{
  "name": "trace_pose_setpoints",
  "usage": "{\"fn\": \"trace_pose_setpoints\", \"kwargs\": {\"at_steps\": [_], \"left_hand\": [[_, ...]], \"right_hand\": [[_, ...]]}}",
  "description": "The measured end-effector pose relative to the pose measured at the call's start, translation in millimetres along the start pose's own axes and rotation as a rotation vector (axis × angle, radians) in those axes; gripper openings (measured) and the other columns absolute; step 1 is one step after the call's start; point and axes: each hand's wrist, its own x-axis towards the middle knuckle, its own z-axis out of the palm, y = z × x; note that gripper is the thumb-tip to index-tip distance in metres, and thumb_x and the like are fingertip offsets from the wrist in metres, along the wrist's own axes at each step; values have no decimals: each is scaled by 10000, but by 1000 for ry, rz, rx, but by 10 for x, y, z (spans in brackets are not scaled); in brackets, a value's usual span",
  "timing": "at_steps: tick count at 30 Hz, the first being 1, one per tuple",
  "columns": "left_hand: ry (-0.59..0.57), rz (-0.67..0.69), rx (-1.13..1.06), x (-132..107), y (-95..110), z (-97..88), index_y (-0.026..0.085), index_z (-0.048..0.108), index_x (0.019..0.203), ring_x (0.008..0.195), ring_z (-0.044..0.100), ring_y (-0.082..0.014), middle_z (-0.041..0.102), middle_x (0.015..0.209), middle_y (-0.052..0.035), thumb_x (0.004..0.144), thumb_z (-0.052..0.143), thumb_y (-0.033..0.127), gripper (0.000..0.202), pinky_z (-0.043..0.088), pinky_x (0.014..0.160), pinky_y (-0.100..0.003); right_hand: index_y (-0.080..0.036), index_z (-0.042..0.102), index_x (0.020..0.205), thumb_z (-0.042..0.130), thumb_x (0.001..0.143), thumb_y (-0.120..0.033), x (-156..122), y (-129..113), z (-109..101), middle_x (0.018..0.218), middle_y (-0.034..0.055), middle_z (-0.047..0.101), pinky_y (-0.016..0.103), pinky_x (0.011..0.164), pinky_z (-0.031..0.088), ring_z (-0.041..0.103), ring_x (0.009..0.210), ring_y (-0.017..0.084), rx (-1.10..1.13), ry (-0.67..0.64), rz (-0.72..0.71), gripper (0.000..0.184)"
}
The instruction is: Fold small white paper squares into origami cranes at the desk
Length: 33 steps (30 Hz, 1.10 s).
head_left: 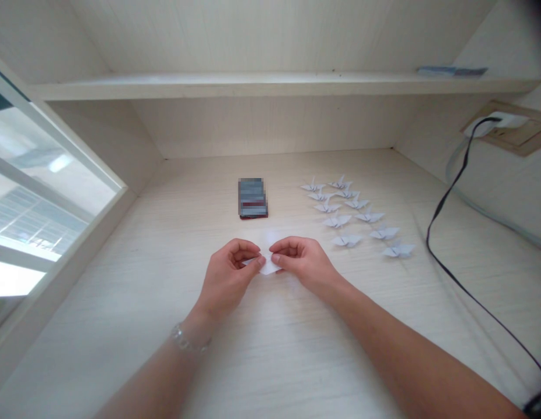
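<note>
A small folded piece of white paper [267, 268] is pinched between both hands over the middle of the desk. My left hand [232, 269] grips its left side, the thumb lying on top and the fingers curled. On the opposite side, my right hand [304, 263] holds it with thumb and curled forefinger. Parts of the paper are hidden behind the fingers. Off to the right stand several white paper cranes [337, 220] in two slanting rows, apart from the hands. Beyond the hands lies a dark rectangular object [252, 198] with a blurred surface and a red lower edge.
The pale wooden desk [166, 233] runs back under a shelf [262, 87]. A black cable [445, 265] hangs from a wall socket [515, 128] and crosses the right side. On the shelf rests a flat bluish item [451, 71]. A window [39, 198] borders the left.
</note>
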Motion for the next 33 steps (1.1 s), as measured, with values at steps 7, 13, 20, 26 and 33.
{"fn": "trace_pose_setpoints", "kwargs": {"at_steps": [7, 13, 20, 26, 33], "left_hand": [[-2, 6, -6, 1, 3, 2, 153, 577, 814, 739, 608, -130, 630, 812, -23, 669, 681, 226, 192, 479, 640, -226], [-5, -32, -30, -9, -5, 22, 149, 587, 806, 731, 619, -147, 644, 805, -36, 657, 684, 228, 194, 489, 624, -239], [-26, -73, -27, -16, 29, 19, 141, 581, 841, 741, 621, -146, 641, 825, -44, 672, 680, 226, 214, 502, 636, -244], [-35, -48, 4, -14, 27, 21, 145, 594, 820, 736, 622, -141, 648, 813, -39, 676, 669, 219, 179, 501, 653, -238], [-83, -10, 42, -29, 40, 21, 152, 614, 831, 717, 632, -149, 666, 779, -40, 690, 631, 210, 153, 502, 669, -255]], "right_hand": [[-153, 630, 780, 691, 629, -241, 4, -6, 0, 683, 3, 624, 276, 590, 525, 595, 635, 125, 2, -1, -10, 185], [-149, 631, 795, 677, 645, -239, 3, 23, -1, 707, 15, 635, 270, 603, 488, 586, 633, 126, -79, -8, -68, 182], [-142, 621, 784, 657, 657, -203, -6, -1, -8, 685, 11, 621, 250, 579, 464, 571, 615, 117, -117, -1, -78, 146], [-147, 600, 777, 642, 672, -190, -23, -3, -15, 684, 4, 609, 242, 574, 450, 557, 610, 110, -145, -15, -108, 121], [-161, 581, 758, 617, 693, -171, -69, -60, 13, 700, 5, 601, 243, 587, 439, 556, 641, 117, -222, -53, -164, 75]]}}
